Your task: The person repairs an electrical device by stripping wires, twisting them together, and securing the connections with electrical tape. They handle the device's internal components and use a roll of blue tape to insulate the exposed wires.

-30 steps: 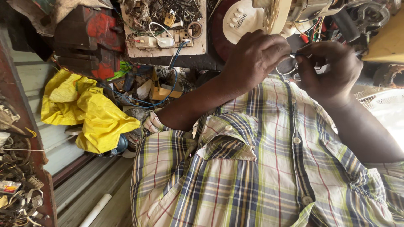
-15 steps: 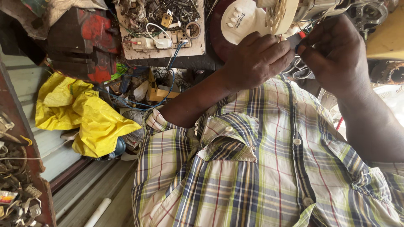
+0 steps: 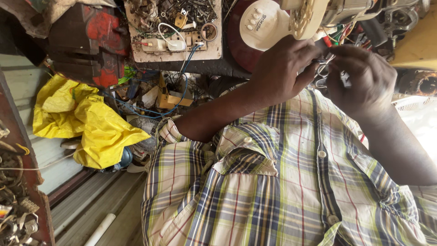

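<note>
Closest to the camera lay the person's own plaid shirt (image 3: pixel 282 191), and both forearms rose from it to meet just above the chest. The left hand (image 3: pixel 284 68) was curled, its grip closed with fingertips pinched on a small bundle of thin wires (image 3: pixel 324 64). The right hand (image 3: pixel 364 77) faced it, almost touching, and its grip was closed on the other side of the same bundle. Whether a small tool also sat in those fingers could not be told. The wires were thus held between the two hands, just below the white control panel (image 3: pixel 261 23) of a fan and its cream motor housing (image 3: pixel 309 16). They seemed to run up into that housing. The step in hand looked like fine work on the fan's wiring, sorting or joining leads. A next move there would call for a steady pinch from one hand while the other worked single strands without tugging them. Farther off, a white board of small parts (image 3: pixel 175 32) sat on the cluttered bench, and a yellow cloth (image 3: pixel 86 123) was heaped off to the left.
</note>
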